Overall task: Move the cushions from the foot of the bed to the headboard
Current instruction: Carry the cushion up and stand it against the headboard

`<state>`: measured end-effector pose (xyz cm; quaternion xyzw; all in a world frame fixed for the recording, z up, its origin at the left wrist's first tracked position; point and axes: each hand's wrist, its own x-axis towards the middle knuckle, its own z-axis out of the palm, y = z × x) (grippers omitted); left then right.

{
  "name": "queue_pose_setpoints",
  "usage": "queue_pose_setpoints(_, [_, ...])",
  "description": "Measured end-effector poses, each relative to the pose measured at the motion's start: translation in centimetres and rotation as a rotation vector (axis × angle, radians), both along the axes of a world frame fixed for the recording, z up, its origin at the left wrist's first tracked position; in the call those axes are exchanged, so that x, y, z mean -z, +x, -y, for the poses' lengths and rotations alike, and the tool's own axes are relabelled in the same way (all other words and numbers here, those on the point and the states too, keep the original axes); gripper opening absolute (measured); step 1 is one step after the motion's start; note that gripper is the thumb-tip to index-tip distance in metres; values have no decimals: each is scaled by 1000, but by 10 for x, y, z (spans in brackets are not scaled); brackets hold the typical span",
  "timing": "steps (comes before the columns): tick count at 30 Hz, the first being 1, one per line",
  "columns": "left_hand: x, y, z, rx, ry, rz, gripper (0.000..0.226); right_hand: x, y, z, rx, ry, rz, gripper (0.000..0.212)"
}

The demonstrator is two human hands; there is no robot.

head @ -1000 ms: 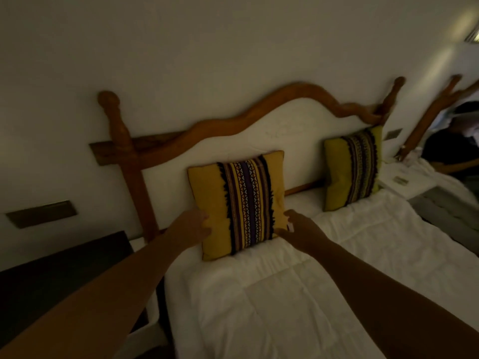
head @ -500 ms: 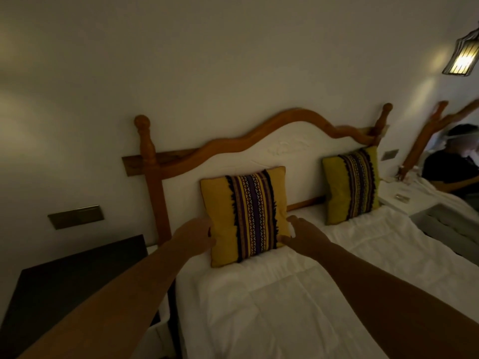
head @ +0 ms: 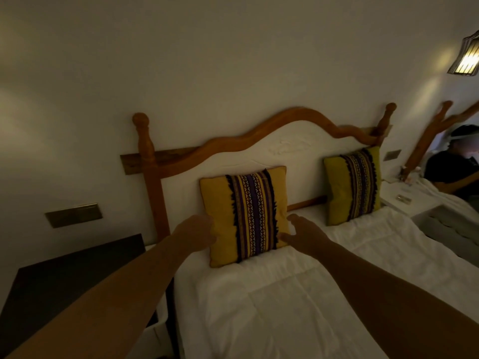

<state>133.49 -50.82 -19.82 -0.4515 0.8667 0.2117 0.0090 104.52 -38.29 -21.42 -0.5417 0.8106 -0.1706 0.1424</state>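
Observation:
A yellow cushion (head: 246,216) with a dark striped woven band stands upright on the white bed, leaning against the headboard (head: 293,117). My left hand (head: 197,233) is at its left edge with fingers bent, and I cannot see whether they grip. At the cushion's lower right corner, my right hand (head: 300,230) has its fingers spread and only the thumb is near the fabric. A second matching cushion (head: 353,185) leans against the right end of the headboard, out of reach of both hands.
A dark bedside table (head: 67,275) stands left of the bed below a wall switch plate (head: 74,215). The white duvet (head: 285,307) covers the bed. On the right are a white nightstand (head: 404,196), a second bed, a person (head: 456,167) and a lit wall lamp (head: 466,58).
My right hand has let go of the near cushion and spread its fingers. My left hand has slid back to the cushion's edge. The cushion stays leaning on the headboard.

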Motion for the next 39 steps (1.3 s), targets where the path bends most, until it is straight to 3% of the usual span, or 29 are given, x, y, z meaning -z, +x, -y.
queue_pose_setpoints(12, [8,-9,25,-30,20,-59,52,9,-9,20,-12,-19,26,66])
queue_pose_setpoints(20, [28,-27,69,-69,56,-92,62,22,-35,64,18,-30,88,65])
queue_pose_setpoints(26, [65,-49,126,-90,143,-77,65,51,-71,115,75,47,117,78])
queue_pose_setpoints(31, [107,-65,178,-119,197,-101,51,89,-107,161,121,119,138,85])
queue_pose_setpoints(39, [186,-81,250,-312,301,-104,73,155,-161,237,192,186,190,85])
